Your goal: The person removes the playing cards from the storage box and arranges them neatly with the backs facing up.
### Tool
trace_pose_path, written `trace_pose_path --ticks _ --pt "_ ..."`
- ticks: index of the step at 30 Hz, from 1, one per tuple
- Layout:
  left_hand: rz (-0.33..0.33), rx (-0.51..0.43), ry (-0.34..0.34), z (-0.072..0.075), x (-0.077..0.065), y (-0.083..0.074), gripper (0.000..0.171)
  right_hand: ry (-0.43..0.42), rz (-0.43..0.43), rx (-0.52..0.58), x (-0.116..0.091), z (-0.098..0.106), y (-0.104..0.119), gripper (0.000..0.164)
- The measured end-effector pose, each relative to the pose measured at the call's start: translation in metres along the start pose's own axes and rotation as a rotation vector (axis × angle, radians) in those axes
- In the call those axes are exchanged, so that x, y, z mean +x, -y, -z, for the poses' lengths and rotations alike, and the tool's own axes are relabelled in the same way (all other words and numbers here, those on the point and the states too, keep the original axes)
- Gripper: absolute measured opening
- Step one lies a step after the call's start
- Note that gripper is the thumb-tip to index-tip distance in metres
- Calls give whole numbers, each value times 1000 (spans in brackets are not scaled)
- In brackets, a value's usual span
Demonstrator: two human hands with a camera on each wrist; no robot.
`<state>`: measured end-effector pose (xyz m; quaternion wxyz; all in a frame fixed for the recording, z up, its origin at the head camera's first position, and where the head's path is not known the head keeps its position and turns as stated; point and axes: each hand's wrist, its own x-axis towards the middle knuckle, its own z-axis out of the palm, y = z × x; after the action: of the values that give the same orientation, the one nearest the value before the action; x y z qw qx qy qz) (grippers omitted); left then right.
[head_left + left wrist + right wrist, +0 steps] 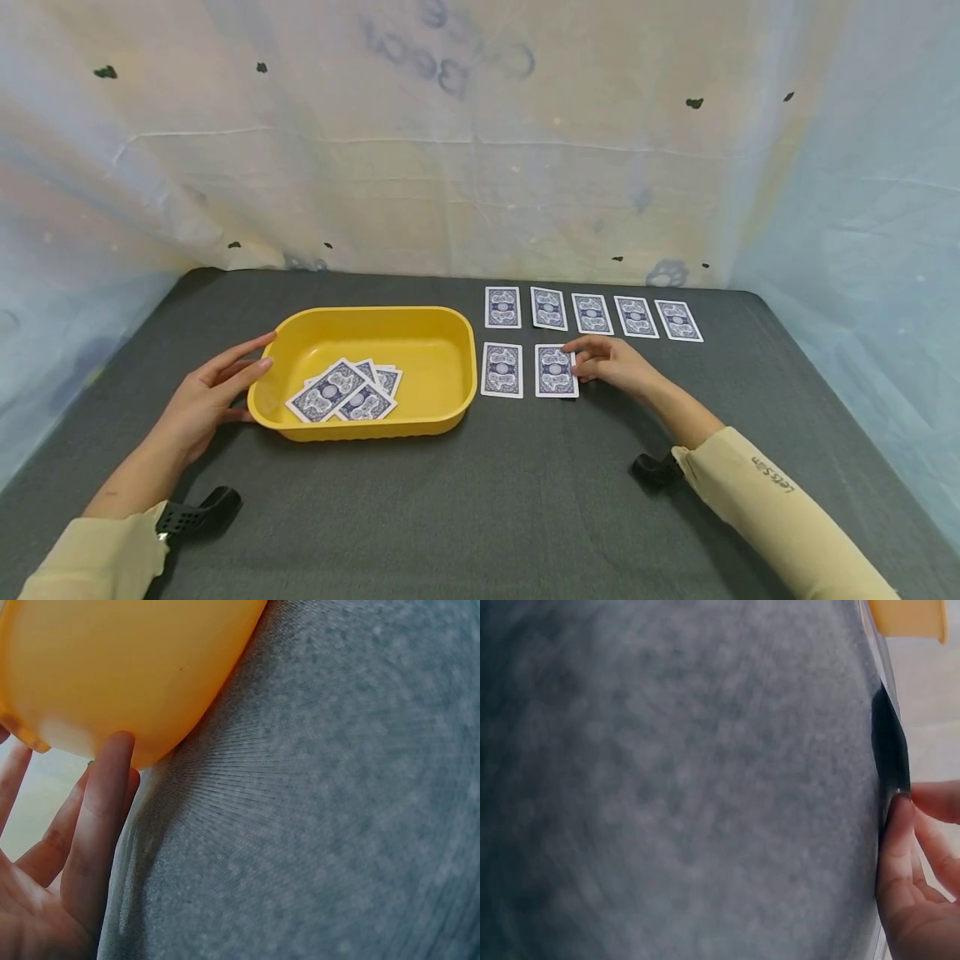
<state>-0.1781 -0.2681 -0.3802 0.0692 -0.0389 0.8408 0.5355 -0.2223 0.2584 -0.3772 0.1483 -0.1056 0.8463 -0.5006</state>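
My right hand (617,365) pinches the right edge of a face-down playing card (555,372) with a blue-and-white back. In the right wrist view, the thumb and fingers (897,840) meet at the card's edge, which is tilted a little off the cloth. To its left lies another face-down card (502,370). On the left, my left hand (197,408) rests against the end of a yellow plastic tray (360,431), its fingers mostly straight. The left wrist view shows a finger (105,795) touching the tray's outer wall. Several loose cards (330,390) overlap inside the tray.
Behind the card in my right hand, a row of several face-down cards (592,314) runs along the back of the table. Dark grey cloth (480,517) covers the table. A pale patterned curtain (480,183) hangs behind and at both sides.
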Motion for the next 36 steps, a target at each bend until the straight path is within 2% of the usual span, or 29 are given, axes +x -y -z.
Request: trace_pose_path --ticks 9,18,36 --pt "4 17 -16 -2 1 1 63 -5 32 -75 -3 -1 4 44" --pt "2 15 -14 -1 1 1 63 -40 96 -285 0 -5 9 45" --pt "5 11 -1 -1 0 0 63 1 107 -545 4 -6 21 52"
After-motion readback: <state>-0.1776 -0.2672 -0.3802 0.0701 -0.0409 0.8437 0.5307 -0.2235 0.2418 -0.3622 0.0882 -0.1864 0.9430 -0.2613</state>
